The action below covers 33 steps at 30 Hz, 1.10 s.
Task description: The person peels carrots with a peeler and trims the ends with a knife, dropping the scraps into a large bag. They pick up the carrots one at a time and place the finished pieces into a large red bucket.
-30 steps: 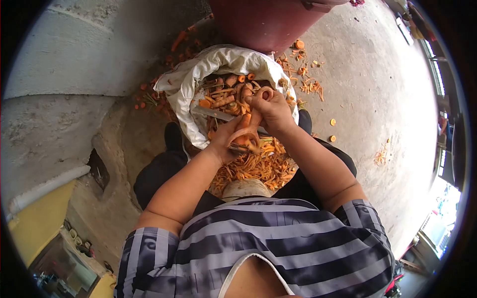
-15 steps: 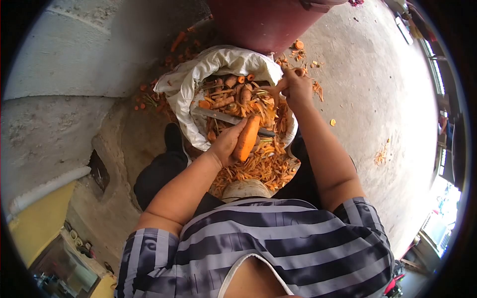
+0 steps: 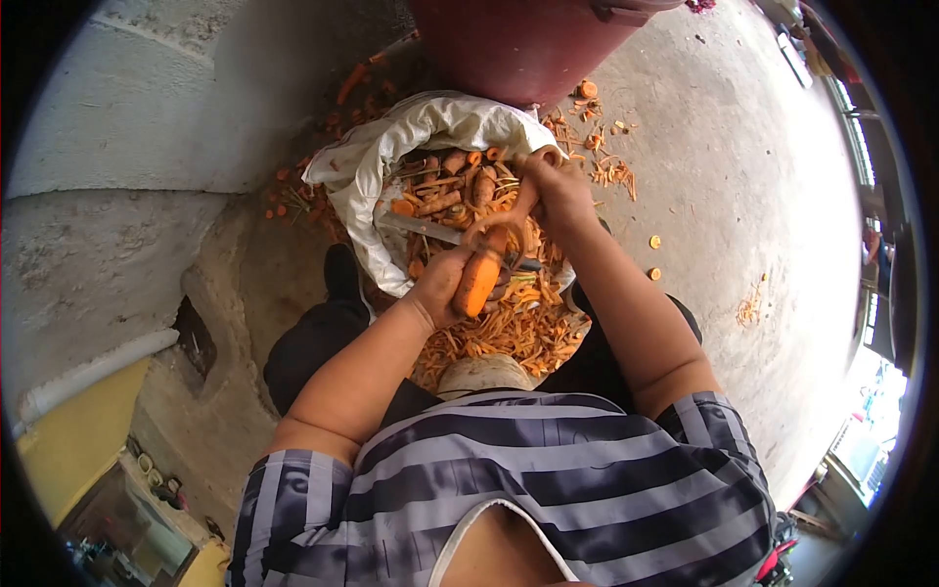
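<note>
My left hand (image 3: 439, 286) is wrapped round a large orange carrot (image 3: 477, 283), tilted over the white sack. My right hand (image 3: 560, 199) grips the handle of a peeler (image 3: 524, 204), whose looped head lies against the carrot's upper end. A knife (image 3: 421, 228) with a dark handle lies beneath the carrot, partly hidden by my left hand and the carrot. Inside the open white sack (image 3: 360, 177) are whole carrots (image 3: 484, 186) and many orange peelings (image 3: 509, 338).
A big dark red tub (image 3: 518, 49) stands just beyond the sack. Carrot scraps (image 3: 614, 174) and round slices (image 3: 654, 274) lie on the concrete floor (image 3: 724, 186) to the right. A pale wall (image 3: 117, 117) rises on the left.
My right hand has moved left and inward, bringing the peeler onto the carrot. The carrot has shifted slightly down and left. A second round slice now shows on the floor at the right.
</note>
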{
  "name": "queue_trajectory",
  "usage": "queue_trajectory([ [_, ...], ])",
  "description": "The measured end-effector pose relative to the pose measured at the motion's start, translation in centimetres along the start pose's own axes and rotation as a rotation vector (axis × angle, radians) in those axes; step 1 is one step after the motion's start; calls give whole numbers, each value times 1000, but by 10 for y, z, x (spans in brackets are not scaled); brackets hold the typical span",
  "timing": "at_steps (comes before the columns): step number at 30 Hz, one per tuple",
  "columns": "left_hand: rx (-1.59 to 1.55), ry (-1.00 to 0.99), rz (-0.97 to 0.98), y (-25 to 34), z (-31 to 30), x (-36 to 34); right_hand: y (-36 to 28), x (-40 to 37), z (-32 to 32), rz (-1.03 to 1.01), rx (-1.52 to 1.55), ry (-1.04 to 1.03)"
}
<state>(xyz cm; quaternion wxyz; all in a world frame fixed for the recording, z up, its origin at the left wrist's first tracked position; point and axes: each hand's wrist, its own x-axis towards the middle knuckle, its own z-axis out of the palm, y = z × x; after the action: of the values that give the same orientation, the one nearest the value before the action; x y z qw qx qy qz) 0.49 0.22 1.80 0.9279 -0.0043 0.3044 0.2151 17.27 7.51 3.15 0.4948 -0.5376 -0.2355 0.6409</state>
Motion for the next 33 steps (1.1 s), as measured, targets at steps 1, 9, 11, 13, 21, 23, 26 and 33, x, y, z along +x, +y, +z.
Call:
queue_trajectory([
  [1, -24, -17, 16, 0, -2, 1, -3, 8, -7, 11, -59, 85],
  [9, -16, -14, 218, -5, -6, 0, -6, -17, 8, 21, 1, -180],
  [11, 623, -57, 424, -13, -26, 10, 2, -19, 10, -11, -77, -306],
  [13, 562, -114, 350, -12, -26, 12, -2, -20, 12, -23, -220, -235],
  [21, 35, 102, 104, -1, 14, -4, -8, -2, -5, -16, -59, -98],
  [23, 129, 146, 145, 1, 17, -6, -2, -21, 7, -45, -147, -341],
  [26, 82, 2, 106, -6, 1, 1, -7, -5, -4, 36, -277, -55],
  [33, 94, 24, 161, -5, 5, -4, -13, -4, -5, -28, -81, -41],
])
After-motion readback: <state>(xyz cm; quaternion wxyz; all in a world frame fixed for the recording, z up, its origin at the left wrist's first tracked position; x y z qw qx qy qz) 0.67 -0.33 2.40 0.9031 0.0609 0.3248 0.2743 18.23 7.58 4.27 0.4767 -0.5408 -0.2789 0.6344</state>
